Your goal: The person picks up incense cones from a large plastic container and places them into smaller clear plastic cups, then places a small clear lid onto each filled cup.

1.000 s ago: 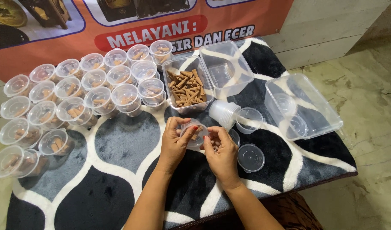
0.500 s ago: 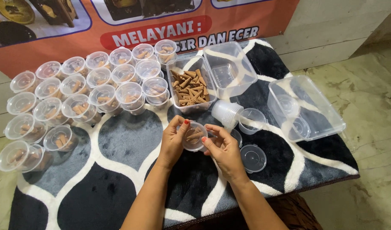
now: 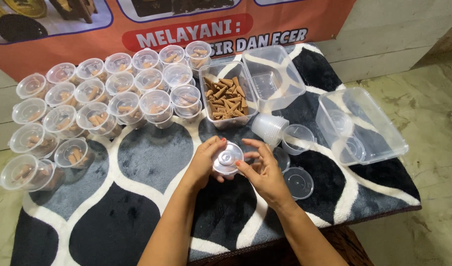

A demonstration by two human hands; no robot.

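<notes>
- Two bare forearms reach up from the bottom edge over a black, grey and white patterned cloth [image 3: 152, 162] that covers the table.
- The left hand [image 3: 206, 162] cups a small clear plastic cup [image 3: 226, 160] from its left side, fingers curled around the wall.
- The right hand [image 3: 263, 170] meets it from the right, thumb pressed on the cup's round lid and fingers partly spread behind it; both hands hold the cup together just above the cloth, near the table's middle.
- Just right of the hands, a loose round lid [image 3: 298, 182] lies flat on the cloth.
- Beyond it, an open empty cup [image 3: 298, 139] stands beside a stack of nested cups [image 3: 269, 129] lying on its side.
- Further back, a rectangular clear tub [image 3: 228, 98] holds brown stick-shaped snacks, with an empty clear tub [image 3: 273, 79] touching its right side.
- At far right, another clear rectangular container [image 3: 361, 128] holds a few round lids.
- On the left, rows of lidded cups with brown snacks inside [image 3: 95, 98] fill the cloth.
- Behind everything hangs an orange printed banner [image 3: 329, 15].
</notes>
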